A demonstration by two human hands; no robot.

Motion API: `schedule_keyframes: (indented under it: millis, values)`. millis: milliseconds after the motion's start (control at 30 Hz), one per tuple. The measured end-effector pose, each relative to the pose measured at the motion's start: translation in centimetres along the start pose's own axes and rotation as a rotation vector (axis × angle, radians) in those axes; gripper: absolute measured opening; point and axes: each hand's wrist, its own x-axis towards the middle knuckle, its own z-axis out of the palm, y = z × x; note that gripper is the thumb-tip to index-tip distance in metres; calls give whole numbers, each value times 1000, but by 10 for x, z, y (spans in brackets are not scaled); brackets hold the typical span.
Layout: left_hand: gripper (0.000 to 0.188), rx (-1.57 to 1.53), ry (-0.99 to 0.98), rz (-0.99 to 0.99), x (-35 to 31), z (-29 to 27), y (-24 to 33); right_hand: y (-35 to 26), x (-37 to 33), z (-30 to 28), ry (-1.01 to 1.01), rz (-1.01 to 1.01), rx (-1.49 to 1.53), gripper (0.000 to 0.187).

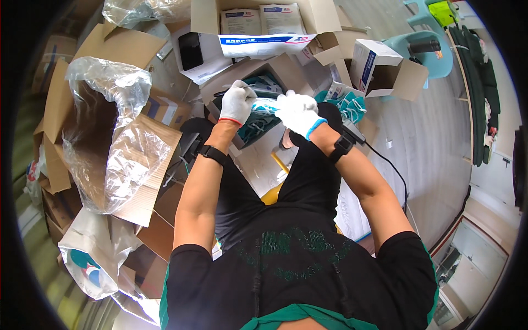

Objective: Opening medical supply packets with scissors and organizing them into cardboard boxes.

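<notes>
My left hand (239, 102), in a white glove with a red cuff, is closed with its fingers curled in. A white-and-teal packet (265, 106) stretches between it and my right hand (300, 114). That hand, in a white glove with a blue cuff, has its fingers wrapped round the packet's other end. Below and behind both hands stands an open cardboard box (280, 74) holding several more teal-and-white packets (254, 127). The gloves hide the packet's ends. Its exact kind is hard to make out.
A white carton (223, 14) with pale packs stands ahead; a black phone (191, 50) lies beside it. More teal-and-white pieces (350, 106) sit at right, near an open white box (375, 69) and blue stool (440, 58). A large plastic-lined cardboard box (60, 126) stands at left.
</notes>
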Motion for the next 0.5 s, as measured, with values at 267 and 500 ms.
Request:
schedule_keyframes:
  millis: [267, 500]
  values:
    - [26, -81, 137, -129, -10, -15, 9, 15, 17, 21, -112, -87, -112, 21]
    - [23, 100, 445, -77, -40, -63, 37, -1, 8, 15, 127, -36, -185, 14]
